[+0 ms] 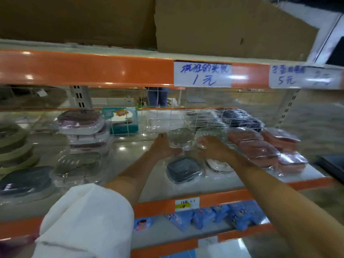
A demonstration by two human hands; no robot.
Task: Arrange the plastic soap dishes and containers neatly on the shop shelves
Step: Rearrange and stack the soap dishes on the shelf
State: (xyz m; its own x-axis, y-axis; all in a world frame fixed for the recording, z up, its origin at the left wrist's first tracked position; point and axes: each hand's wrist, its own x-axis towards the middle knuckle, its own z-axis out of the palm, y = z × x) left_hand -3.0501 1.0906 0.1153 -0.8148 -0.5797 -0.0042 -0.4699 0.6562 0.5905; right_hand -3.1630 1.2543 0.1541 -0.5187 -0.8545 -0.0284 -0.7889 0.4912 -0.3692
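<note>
Reaching over the shelf (130,151), the left hand (163,146) cradles a clear soap dish (181,137) on flat fingers while the right hand (214,148) grips another clear dish (209,134).

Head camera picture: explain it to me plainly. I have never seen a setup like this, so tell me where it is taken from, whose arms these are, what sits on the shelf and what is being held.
There is no machine here. A person wears a camera on the head, so the single picture looks forward and down along their own two bare arms into a shop shelf.

The left hand lies open, palm toward a clear plastic dish, touching its side. The right hand curls its fingers on a second clear dish beside the first; the picture is blurred, so how firm that grip is stays unclear.

On the shelf lie wrapped soap dishes: a grey dish below the hands, pink dishes at the right, a stack of purple-lidded ones at the left, and a teal box behind. Handwritten price labels hang on the orange beam above.
</note>
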